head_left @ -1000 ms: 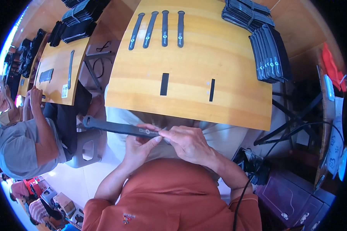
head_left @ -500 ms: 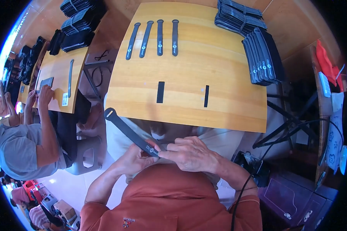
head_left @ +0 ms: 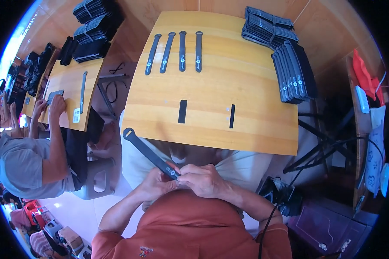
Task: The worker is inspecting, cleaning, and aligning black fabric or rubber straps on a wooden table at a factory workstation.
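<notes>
Strap (head_left: 148, 152) has swung since a second ago: it lay near level across the lap, now its round free end tilts up and to the person's left, ending just short of the table (head_left: 263, 138) near edge. Both hands sit below that edge, close to the chest. Left hand (head_left: 157, 184) is closed around the strap's lower end from underneath, fingers curled. Right hand (head_left: 203, 179) is pinched shut on the same end, fingertips meeting the left hand's. On the table, nearest the person, two short black strips (head_left: 182, 111) lie flat and apart, one wider than the other. Past them, at the far edge, four long straps (head_left: 176, 52) lie side by side. At the table's far right corner are stacks of black straps (head_left: 293, 71), some bundled, one stack standing on edge. Left of the table, a second table (head_left: 69, 86) where another person (head_left: 26, 159) has hands on a small dark piece; more black bundles (head_left: 90, 28) beyond it.
</notes>
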Motion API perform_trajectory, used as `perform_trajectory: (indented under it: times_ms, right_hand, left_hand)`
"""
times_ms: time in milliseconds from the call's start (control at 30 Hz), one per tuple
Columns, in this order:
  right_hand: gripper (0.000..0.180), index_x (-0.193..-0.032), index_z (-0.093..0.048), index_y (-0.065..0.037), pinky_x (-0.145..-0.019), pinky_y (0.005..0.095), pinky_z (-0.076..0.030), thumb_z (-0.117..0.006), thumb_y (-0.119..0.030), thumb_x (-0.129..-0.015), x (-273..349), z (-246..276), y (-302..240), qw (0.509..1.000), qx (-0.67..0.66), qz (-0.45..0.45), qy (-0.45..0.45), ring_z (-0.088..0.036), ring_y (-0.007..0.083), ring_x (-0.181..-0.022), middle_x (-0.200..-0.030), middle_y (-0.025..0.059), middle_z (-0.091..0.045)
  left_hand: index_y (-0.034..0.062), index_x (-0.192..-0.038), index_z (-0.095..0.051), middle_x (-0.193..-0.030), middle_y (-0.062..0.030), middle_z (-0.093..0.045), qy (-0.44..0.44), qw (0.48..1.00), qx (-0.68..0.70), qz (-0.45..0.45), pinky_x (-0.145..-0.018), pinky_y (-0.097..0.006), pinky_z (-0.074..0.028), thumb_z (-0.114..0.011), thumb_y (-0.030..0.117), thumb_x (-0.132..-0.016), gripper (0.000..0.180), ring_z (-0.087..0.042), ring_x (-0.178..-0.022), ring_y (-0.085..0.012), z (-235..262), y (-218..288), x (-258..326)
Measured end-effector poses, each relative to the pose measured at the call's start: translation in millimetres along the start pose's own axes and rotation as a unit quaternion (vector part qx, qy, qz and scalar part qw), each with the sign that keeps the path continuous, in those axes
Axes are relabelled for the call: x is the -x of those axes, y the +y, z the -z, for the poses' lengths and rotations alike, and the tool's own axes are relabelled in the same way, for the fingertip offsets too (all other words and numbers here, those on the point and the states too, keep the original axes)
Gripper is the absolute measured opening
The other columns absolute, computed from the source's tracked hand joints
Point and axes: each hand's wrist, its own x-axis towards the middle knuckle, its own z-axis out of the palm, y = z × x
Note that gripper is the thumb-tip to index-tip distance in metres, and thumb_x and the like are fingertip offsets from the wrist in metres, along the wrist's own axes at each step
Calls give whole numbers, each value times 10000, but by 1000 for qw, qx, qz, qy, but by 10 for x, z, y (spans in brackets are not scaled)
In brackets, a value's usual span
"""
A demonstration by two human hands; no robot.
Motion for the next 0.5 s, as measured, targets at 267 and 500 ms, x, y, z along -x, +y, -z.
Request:
perform_trajectory:
  times_ms: [267, 500]
  right_hand:
    - [199, -895, -666, -45, -479, 333, -518, -765, -6, -728, -126, 127, -101, 998, 32, 59, -15, -661, 207, -597, -858, 63, -657]
    - [219, -892, -675, -59, -462, 329, -490, -777, -23, -701, -224, 178, -132, 996, 27, 89, 3, -629, 194, -563, -847, 48, -650]
  left_hand:
    - [40, -1097, -520, -1039, -14, -589, -18, 997, -70, 10, -868, -275, -494, -689, 4, -943, 231, -579, -987, -95, -71, 255, 120]
    - [40, -1070, -533, -1020, -22, -597, -38, 995, -87, -8, -847, -273, -496, -673, -2, -949, 190, -589, -966, -100, -52, 352, 146]
